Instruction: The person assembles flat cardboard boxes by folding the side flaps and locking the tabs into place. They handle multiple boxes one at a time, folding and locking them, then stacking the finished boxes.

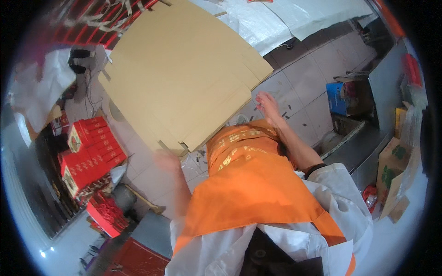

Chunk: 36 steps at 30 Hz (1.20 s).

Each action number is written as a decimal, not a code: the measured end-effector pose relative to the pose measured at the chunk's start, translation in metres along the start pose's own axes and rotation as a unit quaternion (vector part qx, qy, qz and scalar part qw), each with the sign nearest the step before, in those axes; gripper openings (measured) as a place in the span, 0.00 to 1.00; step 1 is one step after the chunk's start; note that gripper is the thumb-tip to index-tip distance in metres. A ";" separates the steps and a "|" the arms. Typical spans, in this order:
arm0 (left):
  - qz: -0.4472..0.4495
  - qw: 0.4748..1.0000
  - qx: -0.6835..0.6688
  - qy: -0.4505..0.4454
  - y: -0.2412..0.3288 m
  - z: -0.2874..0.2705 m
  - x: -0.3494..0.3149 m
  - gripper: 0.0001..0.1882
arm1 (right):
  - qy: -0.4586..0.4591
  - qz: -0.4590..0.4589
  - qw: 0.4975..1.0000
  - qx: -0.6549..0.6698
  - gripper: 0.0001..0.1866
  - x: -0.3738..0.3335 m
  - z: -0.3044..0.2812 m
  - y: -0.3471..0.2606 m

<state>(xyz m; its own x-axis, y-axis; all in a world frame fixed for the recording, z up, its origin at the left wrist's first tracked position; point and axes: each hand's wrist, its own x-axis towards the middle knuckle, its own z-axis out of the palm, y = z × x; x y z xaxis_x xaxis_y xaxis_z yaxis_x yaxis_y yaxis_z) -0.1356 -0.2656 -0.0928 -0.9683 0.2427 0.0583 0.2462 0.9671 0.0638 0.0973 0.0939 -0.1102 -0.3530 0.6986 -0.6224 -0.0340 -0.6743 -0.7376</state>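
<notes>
A large tan cardboard sheet (179, 73), a flat box blank with slots cut along its edges, lies in front of me. My right hand (268, 105) is beside its right near edge, fingers curled in; a small dark bit shows at the fingertips, too small to name. My left hand (169, 160) is at the near left corner, close to a slot in the sheet. Motion smears its fingers, so its grip is unclear. An orange apron (248, 184) covers my front, just below the sheet's near edge.
Red printed boxes (94, 156) are stacked at the left, with a red tray of red items (108, 214) below them. Small dark scraps (287, 108) litter the tiled floor. White plastic sheeting (258, 23) covers the far side. A blue box (337, 99) and an open carton (391, 172) stand at right.
</notes>
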 end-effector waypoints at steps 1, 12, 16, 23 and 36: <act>0.052 0.991 0.119 0.015 0.020 -0.008 -0.001 0.29 | 0.009 0.004 0.997 -0.081 0.16 0.003 0.009 -0.005; 0.390 0.917 -0.072 -0.047 0.222 -0.002 -0.017 0.29 | 0.035 -0.230 0.800 -0.553 0.13 -0.008 0.039 -0.018; 0.391 0.917 -0.039 -0.065 0.212 -0.006 -0.014 0.27 | -0.016 -0.147 0.871 -0.469 0.13 -0.006 0.044 -0.021; 0.393 0.907 -0.121 -0.092 0.203 -0.031 -0.010 0.30 | 0.038 0.041 0.948 -0.313 0.11 0.031 0.032 -0.001; 0.406 0.902 -0.139 -0.048 0.199 -0.049 -0.010 0.31 | 0.007 0.089 0.934 -0.346 0.11 0.035 0.030 -0.018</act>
<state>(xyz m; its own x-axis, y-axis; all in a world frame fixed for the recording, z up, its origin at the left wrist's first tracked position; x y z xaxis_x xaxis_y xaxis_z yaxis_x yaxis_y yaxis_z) -0.0752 -0.0791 -0.0316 -0.4602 0.8807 0.1126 0.8634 0.4143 0.2880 0.0575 0.1230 -0.1111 -0.2835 0.5954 -0.7517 0.6380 -0.4681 -0.6114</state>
